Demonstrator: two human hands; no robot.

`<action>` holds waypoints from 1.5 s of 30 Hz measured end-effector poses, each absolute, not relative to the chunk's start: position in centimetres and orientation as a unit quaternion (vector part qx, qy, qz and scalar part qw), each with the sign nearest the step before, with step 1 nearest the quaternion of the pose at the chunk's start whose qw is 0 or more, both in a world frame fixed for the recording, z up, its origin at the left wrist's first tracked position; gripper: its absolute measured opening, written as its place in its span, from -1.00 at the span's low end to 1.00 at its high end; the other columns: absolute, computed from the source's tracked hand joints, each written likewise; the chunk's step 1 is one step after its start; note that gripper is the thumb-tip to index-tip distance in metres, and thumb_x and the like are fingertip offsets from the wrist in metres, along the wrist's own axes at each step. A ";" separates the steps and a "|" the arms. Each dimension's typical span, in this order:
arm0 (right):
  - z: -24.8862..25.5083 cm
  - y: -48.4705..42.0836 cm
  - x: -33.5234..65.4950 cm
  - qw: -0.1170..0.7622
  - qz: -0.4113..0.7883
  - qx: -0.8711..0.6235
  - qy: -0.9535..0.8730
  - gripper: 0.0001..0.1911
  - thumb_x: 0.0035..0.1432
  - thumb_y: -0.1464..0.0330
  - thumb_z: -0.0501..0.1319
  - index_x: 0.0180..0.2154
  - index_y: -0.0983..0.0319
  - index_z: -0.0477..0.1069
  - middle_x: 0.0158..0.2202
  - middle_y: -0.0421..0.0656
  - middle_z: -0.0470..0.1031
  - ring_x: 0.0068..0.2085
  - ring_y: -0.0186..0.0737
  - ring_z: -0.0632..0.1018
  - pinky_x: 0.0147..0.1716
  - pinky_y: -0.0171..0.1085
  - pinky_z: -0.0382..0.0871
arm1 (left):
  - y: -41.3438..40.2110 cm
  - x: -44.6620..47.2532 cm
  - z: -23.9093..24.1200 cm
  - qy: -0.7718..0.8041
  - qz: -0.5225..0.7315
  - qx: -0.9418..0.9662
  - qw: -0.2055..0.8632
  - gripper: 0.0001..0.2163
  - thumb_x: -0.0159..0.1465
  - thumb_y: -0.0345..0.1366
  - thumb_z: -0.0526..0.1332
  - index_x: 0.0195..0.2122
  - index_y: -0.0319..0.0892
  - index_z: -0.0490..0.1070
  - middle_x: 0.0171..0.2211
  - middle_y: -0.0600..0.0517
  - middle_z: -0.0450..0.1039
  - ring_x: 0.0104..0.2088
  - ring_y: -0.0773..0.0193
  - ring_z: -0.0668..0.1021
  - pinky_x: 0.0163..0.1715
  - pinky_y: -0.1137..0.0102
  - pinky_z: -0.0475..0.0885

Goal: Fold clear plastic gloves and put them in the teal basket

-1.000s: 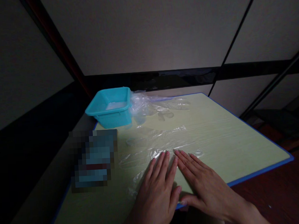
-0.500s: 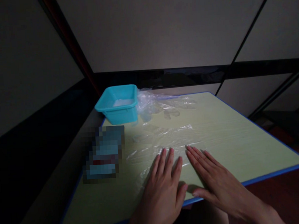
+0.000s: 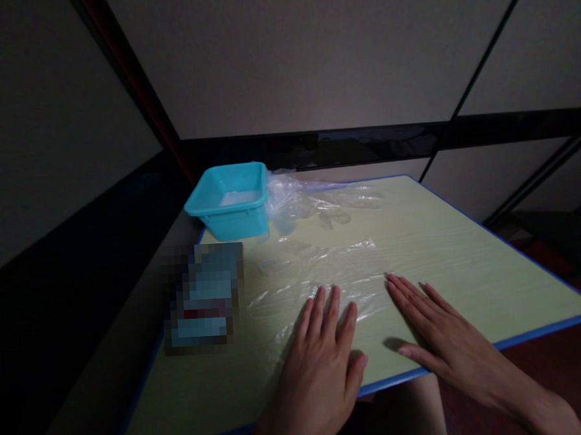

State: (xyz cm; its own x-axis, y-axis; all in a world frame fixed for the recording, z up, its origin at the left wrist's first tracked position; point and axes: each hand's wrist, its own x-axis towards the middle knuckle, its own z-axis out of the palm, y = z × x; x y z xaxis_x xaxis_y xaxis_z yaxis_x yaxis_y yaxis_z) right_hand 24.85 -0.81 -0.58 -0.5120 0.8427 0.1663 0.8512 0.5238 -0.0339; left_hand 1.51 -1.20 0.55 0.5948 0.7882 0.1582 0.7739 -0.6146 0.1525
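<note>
Further right than half a second ago, the right grip (image 3: pixel 435 333) has drawn away from the left grip (image 3: pixel 322 368) in the head view. Both are released, palms down and fingers extended, over the bench (image 3: pixel 447 235). Clear plastic film (image 3: pixel 316 252) lies ahead of the left grip, around its fingertips, with crumpled plastic (image 3: pixel 292 195) and a blue basin (image 3: pixel 237 227) farther beyond.

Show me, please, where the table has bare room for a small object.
Bare: the right part of the table, between the right hand and the blue trim; the near-left corner, bordered by the left hand and the pixelated item. Crowded: the middle, under clear plastic film, and the far left, with turquoise tub and crumpled plastic.
</note>
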 end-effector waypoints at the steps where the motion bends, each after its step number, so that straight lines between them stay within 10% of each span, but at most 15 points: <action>1: -0.6 -0.8 24.8 0.082 -0.026 -0.487 -0.869 -0.16 0.13 0.02 -0.02 0.23 0.29 -0.39 0.25 0.00 -0.12 0.22 -0.05 0.02 0.14 0.02 -0.03 | -1.2 1.5 0.6 0.437 0.107 0.892 0.034 -0.49 0.28 -0.16 -0.02 0.21 -0.20 -0.09 0.26 -0.07 -0.21 0.23 0.01 -0.11 0.14 0.06 0.05; 13: -0.7 -0.8 24.8 0.084 -0.044 -0.491 -0.866 -0.17 0.13 0.03 -0.01 0.24 0.27 -0.39 0.25 -0.01 -0.11 0.22 -0.07 0.03 0.14 0.02 -0.01 | -1.3 1.4 0.8 0.438 0.139 0.888 0.033 -0.43 0.23 -0.26 0.08 0.22 -0.16 -0.14 0.27 -0.06 -0.27 0.23 0.03 -0.15 0.14 0.04 0.04; 22: -0.7 -0.7 24.7 0.089 -0.028 -0.501 -0.860 -0.18 0.14 0.04 -0.02 0.23 0.24 -0.39 0.25 -0.04 -0.10 0.22 -0.05 0.02 0.12 0.07 -0.02 | -1.6 1.1 1.8 0.353 0.178 0.916 0.070 -0.67 0.29 -0.37 -0.03 0.09 -0.15 0.15 0.05 0.08 0.31 0.15 0.32 0.18 0.21 0.18 -0.07; 36: -0.6 -1.1 26.4 0.096 -0.016 -0.518 -0.850 -0.23 0.16 0.06 -0.01 0.24 0.17 -0.36 0.24 -0.11 -0.04 0.23 -0.05 0.01 0.13 0.06 0.00 | -1.5 1.1 2.0 0.361 0.267 0.889 0.087 -0.80 0.25 -0.44 0.00 -0.17 -0.18 0.35 -0.25 0.05 0.48 -0.12 0.31 0.45 0.16 0.13 0.03; 45: 0.6 -1.4 23.3 0.114 -0.032 -0.477 -0.871 -0.18 0.15 0.05 -0.01 0.24 0.26 -0.41 0.26 -0.03 -0.16 0.23 -0.03 -0.02 0.14 0.04 0.00 | -0.8 1.5 0.8 0.445 0.187 0.875 0.019 -0.58 0.26 -0.30 0.02 0.14 -0.26 0.08 0.21 -0.09 0.00 0.21 0.10 0.04 0.15 0.02 0.02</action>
